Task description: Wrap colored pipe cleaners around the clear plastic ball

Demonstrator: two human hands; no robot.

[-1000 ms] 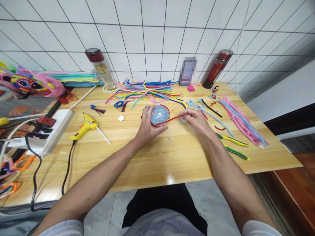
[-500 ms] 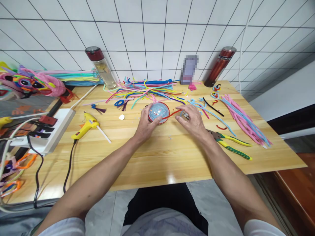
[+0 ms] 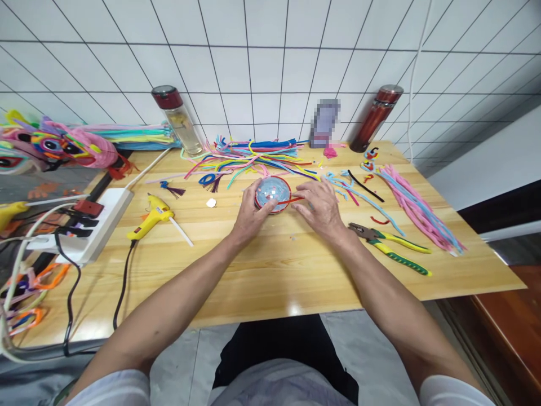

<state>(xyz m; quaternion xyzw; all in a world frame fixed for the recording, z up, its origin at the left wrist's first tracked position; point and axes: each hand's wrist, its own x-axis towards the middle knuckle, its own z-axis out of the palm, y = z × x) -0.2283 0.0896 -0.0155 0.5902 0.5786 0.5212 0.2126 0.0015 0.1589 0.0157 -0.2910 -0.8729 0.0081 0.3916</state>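
My left hand [image 3: 250, 215] is closed around the left side of a round, bluish see-through dish [image 3: 270, 189] with a red rim. Its thumb lies across the near edge. From near that thumb, a red pipe cleaner [image 3: 289, 201] runs rightward to the fingertips of my right hand [image 3: 319, 207]. The fingers of that hand are bent and pinch the pipe cleaner's free end, which they partly hide. Just right of my right wrist lie yellow-green pliers [image 3: 386, 242], their jaws pointing toward the wrist.
Loose coloured pipe cleaners [image 3: 253, 158] are heaped behind the dish, with a pink and blue bundle [image 3: 418, 203] at right. A yellow glue gun [image 3: 154, 216] and a white power strip [image 3: 99, 225] lie left. A glass bottle [image 3: 180, 121] and a red flask [image 3: 376, 118] stand near the wall.
My right hand has moved slightly left, closer to the dish, and less of the red pipe cleaner shows between my hands. My left hand keeps its hold on the dish.
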